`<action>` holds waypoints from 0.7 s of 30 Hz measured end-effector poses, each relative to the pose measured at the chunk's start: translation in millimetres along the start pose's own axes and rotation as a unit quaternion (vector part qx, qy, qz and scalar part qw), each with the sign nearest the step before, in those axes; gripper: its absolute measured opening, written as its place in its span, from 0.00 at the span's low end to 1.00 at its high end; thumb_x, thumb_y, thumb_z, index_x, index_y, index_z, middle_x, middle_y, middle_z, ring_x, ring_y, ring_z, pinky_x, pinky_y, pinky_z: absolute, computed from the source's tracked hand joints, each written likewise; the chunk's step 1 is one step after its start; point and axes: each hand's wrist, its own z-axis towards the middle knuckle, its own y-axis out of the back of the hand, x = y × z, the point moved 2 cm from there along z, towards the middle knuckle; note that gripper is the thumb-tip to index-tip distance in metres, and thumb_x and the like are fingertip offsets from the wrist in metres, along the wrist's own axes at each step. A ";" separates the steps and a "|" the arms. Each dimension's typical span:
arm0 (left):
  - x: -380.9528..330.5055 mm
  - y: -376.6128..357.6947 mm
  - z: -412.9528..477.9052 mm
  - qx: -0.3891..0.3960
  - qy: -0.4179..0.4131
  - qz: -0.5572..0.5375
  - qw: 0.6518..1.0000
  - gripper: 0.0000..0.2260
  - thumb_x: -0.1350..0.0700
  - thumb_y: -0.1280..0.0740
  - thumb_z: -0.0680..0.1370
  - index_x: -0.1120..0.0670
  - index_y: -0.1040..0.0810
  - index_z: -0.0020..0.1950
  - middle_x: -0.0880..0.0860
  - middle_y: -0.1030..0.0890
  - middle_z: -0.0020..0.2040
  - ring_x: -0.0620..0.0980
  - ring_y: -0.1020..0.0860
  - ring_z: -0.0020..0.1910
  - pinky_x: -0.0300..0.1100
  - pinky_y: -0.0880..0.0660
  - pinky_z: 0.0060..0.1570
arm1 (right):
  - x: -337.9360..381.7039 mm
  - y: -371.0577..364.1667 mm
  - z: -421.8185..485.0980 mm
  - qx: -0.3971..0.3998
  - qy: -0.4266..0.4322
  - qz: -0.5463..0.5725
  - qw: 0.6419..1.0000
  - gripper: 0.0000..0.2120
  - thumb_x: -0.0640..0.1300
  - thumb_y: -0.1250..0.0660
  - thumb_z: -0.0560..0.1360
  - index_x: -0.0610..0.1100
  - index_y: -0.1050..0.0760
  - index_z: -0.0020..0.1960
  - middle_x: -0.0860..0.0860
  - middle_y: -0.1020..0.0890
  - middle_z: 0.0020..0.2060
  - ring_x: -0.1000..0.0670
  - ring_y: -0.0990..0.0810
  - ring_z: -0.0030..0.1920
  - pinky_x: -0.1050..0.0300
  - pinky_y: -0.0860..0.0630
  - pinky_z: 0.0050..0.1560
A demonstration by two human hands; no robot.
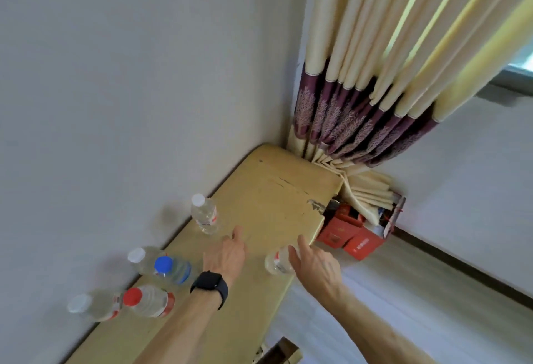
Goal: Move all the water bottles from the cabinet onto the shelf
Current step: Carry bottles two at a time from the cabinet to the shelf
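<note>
Partly behind the right hand (313, 267), a blurred bottle (276, 262) in its curled fingers (293, 257) (left hand (227, 252) straight-fingered, empty).

Looks to me like a home, prob. a bedroom or sitting rm: a pleated cream curtain (375, 46) w/ a purple patterned band hangs at 1 o'clock, beside a window (519, 70) edge at 3. Plain white walls (115, 75) meet in the corner at 12. A worn yellow wood top (274, 190) w/ chipped veneer runs from 7 up to 12 along the wall, w/ red cartons (354, 238) wedged in the corner at 3 and pale floor (375, 306) w/ dark skirting (461, 272) at 4.
</note>
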 end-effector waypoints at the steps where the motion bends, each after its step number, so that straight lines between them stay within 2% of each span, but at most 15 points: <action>1: -12.0 -4.9 -0.3 0.010 -0.022 0.019 1.000 0.12 0.55 0.45 0.82 0.56 0.36 0.65 0.52 0.29 0.36 0.53 0.25 0.34 0.46 0.27 0.32 | -19.3 5.8 -18.4 -0.014 -0.012 0.015 1.000 0.15 0.58 0.51 0.82 0.47 0.38 0.56 0.48 0.21 0.34 0.42 0.20 0.33 0.51 0.32 0.28; 4: -66.4 -14.8 -10.8 0.045 -0.086 0.082 0.992 0.21 0.55 0.46 0.82 0.58 0.42 0.75 0.55 0.24 0.48 0.54 0.23 0.41 0.45 0.29 0.36 | -83.9 24.9 -81.5 -0.056 -0.078 0.047 0.994 0.11 0.55 0.48 0.80 0.48 0.42 0.48 0.50 0.26 0.29 0.41 0.26 0.28 0.49 0.33 0.27; 7: -151.1 -8.8 -36.3 0.067 -0.192 0.124 0.971 0.23 0.51 0.48 0.82 0.55 0.44 0.77 0.55 0.21 0.52 0.55 0.22 0.42 0.45 0.31 0.35 | -156.0 47.7 -154.0 -0.087 -0.156 0.063 0.982 0.12 0.54 0.44 0.81 0.46 0.40 0.48 0.45 0.21 0.35 0.37 0.22 0.36 0.49 0.34 0.33; 9: -222.3 -1.8 -66.4 0.056 -0.269 0.133 0.952 0.20 0.48 0.47 0.82 0.54 0.40 0.72 0.54 0.19 0.52 0.57 0.20 0.46 0.45 0.32 0.36 | -203.5 64.6 -210.9 -0.119 -0.190 0.065 0.972 0.13 0.57 0.45 0.81 0.46 0.38 0.49 0.45 0.20 0.40 0.38 0.21 0.42 0.49 0.33 0.36; 11: -299.8 -1.4 -110.8 0.044 -0.341 0.108 0.933 0.14 0.47 0.46 0.80 0.53 0.37 0.63 0.53 0.19 0.52 0.59 0.19 0.48 0.46 0.31 0.38 | -249.7 83.6 -272.7 -0.148 -0.237 0.067 0.958 0.14 0.57 0.45 0.81 0.46 0.37 0.50 0.45 0.20 0.42 0.37 0.21 0.43 0.49 0.34 0.36; 13: -378.1 -4.4 -159.1 0.038 -0.410 0.091 0.907 0.13 0.46 0.46 0.79 0.52 0.37 0.58 0.52 0.19 0.51 0.60 0.19 0.48 0.47 0.30 0.39 | -291.3 104.7 -332.4 -0.182 -0.285 0.067 0.939 0.13 0.57 0.45 0.81 0.46 0.37 0.50 0.45 0.20 0.42 0.37 0.21 0.43 0.49 0.36 0.36; 17: -526.5 8.0 -259.4 0.032 -0.550 0.088 0.830 0.13 0.43 0.45 0.79 0.51 0.38 0.53 0.52 0.19 0.50 0.60 0.20 0.48 0.48 0.27 0.43 | -363.7 139.2 -461.1 -0.245 -0.400 0.054 0.881 0.13 0.58 0.45 0.80 0.49 0.38 0.50 0.50 0.23 0.41 0.39 0.21 0.43 0.49 0.32 0.37; 21: -654.1 28.8 -359.0 0.033 -0.654 0.078 0.752 0.15 0.40 0.43 0.78 0.50 0.36 0.53 0.50 0.19 0.47 0.57 0.21 0.47 0.48 0.26 0.44 | -411.4 160.7 -589.8 -0.325 -0.509 0.035 0.796 0.12 0.59 0.44 0.79 0.50 0.37 0.49 0.50 0.20 0.40 0.41 0.19 0.43 0.50 0.30 0.37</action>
